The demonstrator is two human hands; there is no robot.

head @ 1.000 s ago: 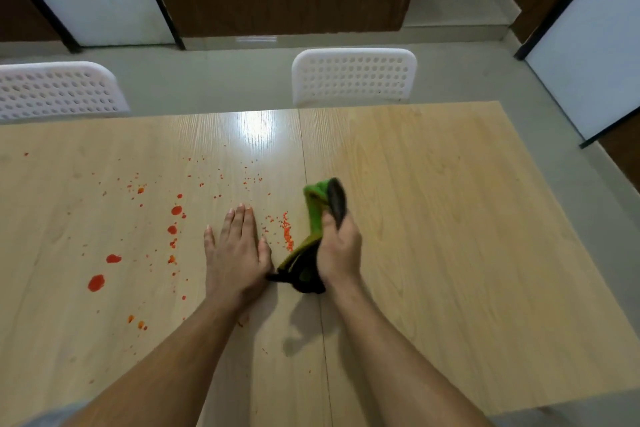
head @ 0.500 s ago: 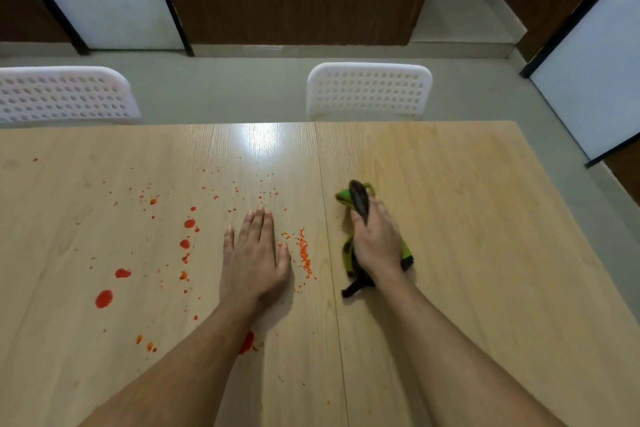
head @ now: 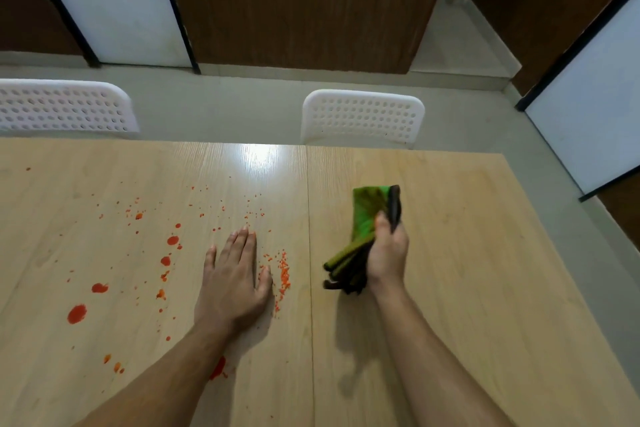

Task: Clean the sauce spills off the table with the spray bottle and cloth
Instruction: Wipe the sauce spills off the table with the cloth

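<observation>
Table [head: 450, 288] unchanged; right hand [head: 386, 253] has lifted cloth [head: 367, 218] higher.

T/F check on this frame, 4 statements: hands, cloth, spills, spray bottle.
1. The right hand grips the green cloth. True.
2. The left hand holds the spray bottle. False: it lies flat on the table; no bottle is in view.
3. The sauce spills lie mostly left of the table seam. True.
4. The cloth is spread flat over the spills. False: it is bunched in the right hand, right of the seam.
</observation>
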